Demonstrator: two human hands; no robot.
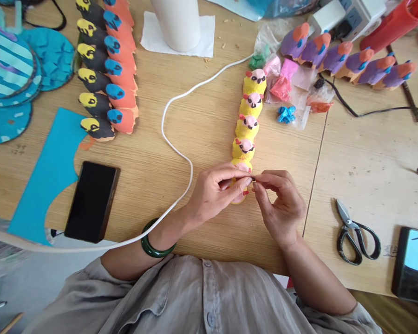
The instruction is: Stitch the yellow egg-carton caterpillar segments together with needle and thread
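My left hand (214,190) and my right hand (282,204) meet above the wooden table, thumbs and forefingers pinched together. Between their fingertips is a tiny black piece of what looks like modelling clay (253,179). Just beneath runs a bumpy yellow strip (241,152), made up of rounded segments with pink faces. The upper segments carry black features and red ears. My left fingers partly cover the near segments, where pink patches and red bits show. A dark green bangle (153,246) circles my left wrist.
Bagged coloured clay (282,83) and a blue lump (286,114) lie beyond the strip. Scissors (351,232) rest at right, a black phone (92,202) at left. A white cable (163,120) crosses the table. Black-and-yellow (95,104), orange-and-blue (123,99) and purple strips (346,58) stand farther back.
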